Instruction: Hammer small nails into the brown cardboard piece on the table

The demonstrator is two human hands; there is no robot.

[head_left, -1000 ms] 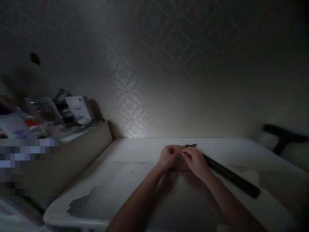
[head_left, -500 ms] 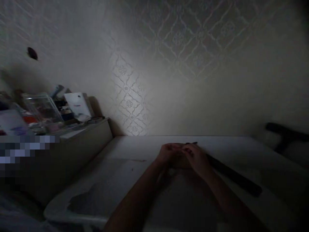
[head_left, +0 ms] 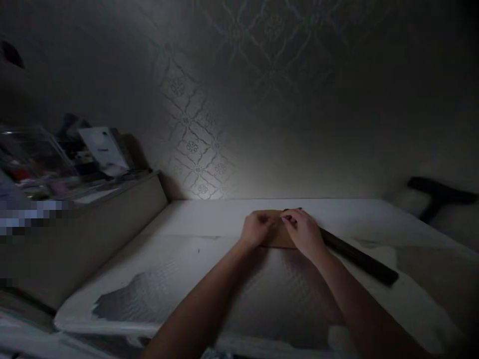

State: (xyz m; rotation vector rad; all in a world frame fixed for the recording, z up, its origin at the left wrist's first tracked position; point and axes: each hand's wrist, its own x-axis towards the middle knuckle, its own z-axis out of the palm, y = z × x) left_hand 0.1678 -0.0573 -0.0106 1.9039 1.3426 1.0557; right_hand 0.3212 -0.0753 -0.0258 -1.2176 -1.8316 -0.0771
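Resting close together on a small brown piece [head_left: 277, 235] that looks like cardboard, the left hand [head_left: 255, 230] and the right hand [head_left: 304, 232] sit toward the far middle of the white worktop [head_left: 209, 224]. The left hand's grip is curled, fingertips down on the left end of the piece; the right hand's grip lies flatter over its right end, fingers bent. In the dim light one cannot tell whether either hand pinches the piece or only presses on it. A long dark bar [head_left: 355, 258], perhaps a ruler, runs from just beside the right hand diagonally toward the near right. A paler sheet [head_left: 157, 294] covers the near part of the worktop. At the left a shelf [head_left: 112, 192] carries a clear box [head_left: 35, 154] and a white card [head_left: 103, 147]. Patterned wallpaper [head_left: 194, 144] fills the far wall.
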